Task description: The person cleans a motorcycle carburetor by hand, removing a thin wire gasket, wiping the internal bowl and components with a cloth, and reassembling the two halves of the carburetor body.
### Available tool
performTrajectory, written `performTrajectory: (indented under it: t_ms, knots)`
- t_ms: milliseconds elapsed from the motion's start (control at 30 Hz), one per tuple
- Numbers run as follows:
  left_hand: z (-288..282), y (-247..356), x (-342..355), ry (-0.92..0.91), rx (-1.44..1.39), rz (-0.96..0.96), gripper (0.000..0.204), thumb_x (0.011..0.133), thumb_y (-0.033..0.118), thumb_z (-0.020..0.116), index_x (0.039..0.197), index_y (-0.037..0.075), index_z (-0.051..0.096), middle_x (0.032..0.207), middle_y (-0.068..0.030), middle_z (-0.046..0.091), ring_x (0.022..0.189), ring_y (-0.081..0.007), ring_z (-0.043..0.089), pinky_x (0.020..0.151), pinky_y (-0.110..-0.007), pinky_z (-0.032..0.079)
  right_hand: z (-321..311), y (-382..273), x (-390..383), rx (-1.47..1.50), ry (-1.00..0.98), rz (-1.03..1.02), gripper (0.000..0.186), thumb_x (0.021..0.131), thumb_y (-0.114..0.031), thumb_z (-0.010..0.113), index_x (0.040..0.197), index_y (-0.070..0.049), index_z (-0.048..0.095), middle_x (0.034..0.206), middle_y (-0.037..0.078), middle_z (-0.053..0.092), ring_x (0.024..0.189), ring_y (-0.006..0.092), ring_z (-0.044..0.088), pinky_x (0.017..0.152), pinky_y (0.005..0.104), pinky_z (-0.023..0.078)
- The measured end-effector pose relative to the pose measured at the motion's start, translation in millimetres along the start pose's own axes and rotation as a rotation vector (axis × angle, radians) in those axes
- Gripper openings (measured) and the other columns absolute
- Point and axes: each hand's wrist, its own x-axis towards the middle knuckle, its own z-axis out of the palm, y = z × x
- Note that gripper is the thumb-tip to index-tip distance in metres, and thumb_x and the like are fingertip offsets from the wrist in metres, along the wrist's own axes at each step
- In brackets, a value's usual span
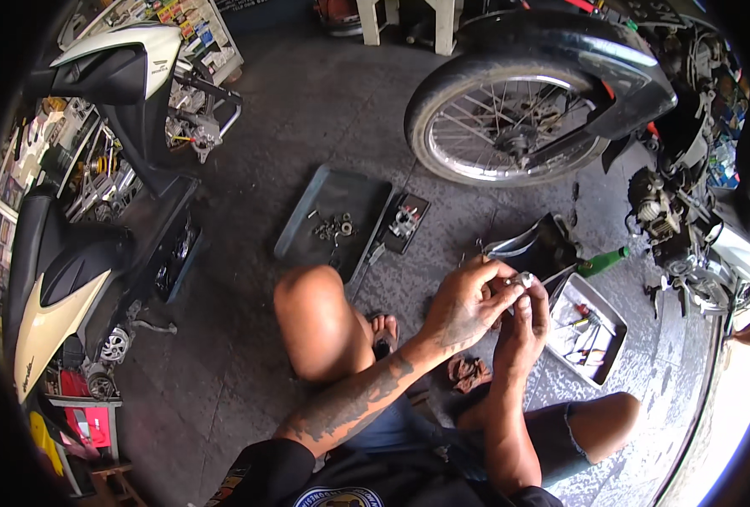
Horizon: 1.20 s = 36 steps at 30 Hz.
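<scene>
My left hand (468,304) and my right hand (523,325) meet in front of me, fingers closed round a small silvery metal part (522,280); its exact shape is hard to make out. Just right of them lies a steel tray (610,355) with several tools in it. Behind the hands are a black curved piece (552,241) and a green bottle (601,260) on its side. A brown rag (468,370) is on the floor below the hands. Farther forward, a dark tray (301,220) holds small loose metal parts, beside a smaller tray with a metal component (405,220).
A motorbike front wheel (442,156) stands ahead, with engine parts (658,207) to its right. Black and cream scooter panels (66,313), shelves and loose parts line the left. My bent knees (311,313) flank the work. A white stool (442,29) stands at the back.
</scene>
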Motion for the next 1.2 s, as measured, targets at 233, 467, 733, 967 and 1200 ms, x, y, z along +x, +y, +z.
performTrajectory:
  t_ms: [233, 467, 733, 967, 1200]
  knots:
    - [-3.6, -6.0, -8.3, -0.103, 0.154, -0.011, 0.032, 0.085, 0.003, 0.073, 0.116, 0.004, 0.065, 0.09, -0.0044, 0.058, 0.069, -0.0103, 0.053, 0.06, -0.027, 0.047, -16.3, 6.1, -4.4, -0.021, 0.103, 0.064, 0.03, 0.096, -0.018, 0.066, 0.12, -0.002, 0.057, 0.104, 0.009, 0.064, 0.09, 0.0144, 0.061, 0.06, 0.0227, 0.046]
    - [-37.9, -52.8, -26.5, -0.187, 0.456, -0.185, 0.027, 0.099, 0.004, 0.05, 0.126, 0.008, 0.053, 0.083, -0.0105, 0.058, 0.075, -0.0202, 0.061, 0.073, -0.034, 0.05, -30.8, 36.1, 19.2, -0.168, 0.187, 0.193, 0.028, 0.1, -0.022, 0.061, 0.118, 0.0, 0.059, 0.093, 0.008, 0.065, 0.078, 0.0125, 0.061, 0.06, 0.0248, 0.047]
    - [-58.7, -37.6, -23.1, -0.232, 0.185, -0.415, 0.016, 0.101, 0.004, 0.048, 0.117, -0.001, 0.048, 0.082, -0.0073, 0.06, 0.075, -0.0149, 0.061, 0.07, -0.03, 0.05, 1.2, 62.5, 19.3, -0.057, 0.078, 0.14, 0.029, 0.099, -0.02, 0.061, 0.119, 0.0, 0.053, 0.099, 0.013, 0.065, 0.089, 0.0201, 0.064, 0.081, 0.0328, 0.052]
    - [-36.3, -47.6, -22.9, 0.065, -0.259, -0.485, 0.006, 0.097, 0.006, 0.062, 0.102, 0.003, 0.061, 0.094, -0.0003, 0.061, 0.086, -0.0052, 0.056, 0.077, -0.021, 0.047, 25.3, 55.3, 10.6, -0.173, 0.111, 0.124, 0.023, 0.102, -0.013, 0.056, 0.121, 0.0, 0.052, 0.09, 0.006, 0.058, 0.078, 0.0118, 0.055, 0.072, 0.0262, 0.048]
    - [-38.3, -36.5, -14.8, 0.157, -0.491, -0.296, 0.008, 0.096, 0.008, 0.063, 0.103, 0.006, 0.061, 0.112, -0.0082, 0.059, 0.112, -0.0136, 0.054, 0.093, -0.028, 0.045, 44.7, 41.7, 26.6, -0.106, 0.157, 0.174, 0.023, 0.101, -0.018, 0.058, 0.121, -0.007, 0.053, 0.072, -0.005, 0.046, 0.058, 0.0017, 0.039, 0.046, 0.0176, 0.031]
